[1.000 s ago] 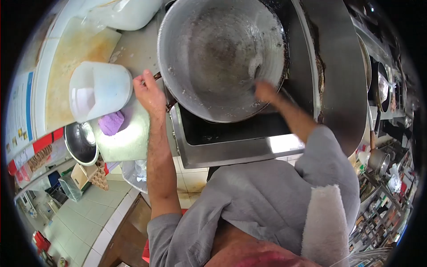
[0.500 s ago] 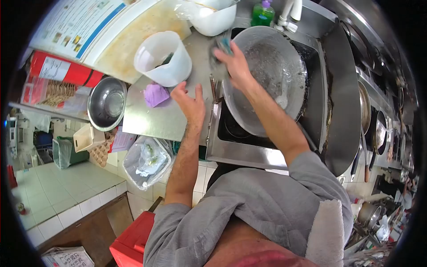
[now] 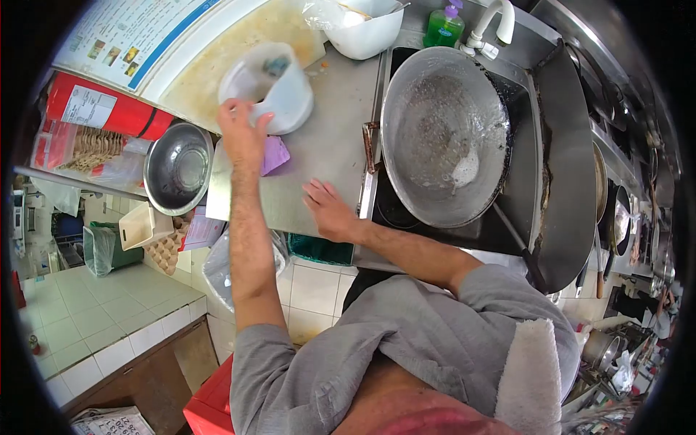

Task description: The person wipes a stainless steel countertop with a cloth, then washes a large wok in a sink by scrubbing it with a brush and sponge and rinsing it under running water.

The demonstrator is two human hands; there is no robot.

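My left hand (image 3: 243,134) is closed at the near side of a white plastic container (image 3: 293,101), fingers at its rim and thumb against its outer wall. Inside the container show a blurred teal-grey scrubber (image 3: 275,67) and something dark. A purple cloth or sponge (image 3: 274,154) lies beside that hand, partly hidden by it. My right hand (image 3: 332,210) is over the steel counter (image 3: 326,152) near its front edge, empty, with fingers stretched out. To its right, a large wok (image 3: 428,138) with wet suds rests tilted over the sink.
A green soap bottle (image 3: 444,29) and white faucet (image 3: 500,25) stand behind the wok, whose long handle (image 3: 520,246) points toward me. A white bowl (image 3: 366,32) sits at the back. Left are a steel bowl (image 3: 177,168) and a lined bin (image 3: 221,272).
My right hand has let go of the scrubber and come down-left to the counter. My left hand has moved up-left onto the container. The scrubber now shows inside the container.
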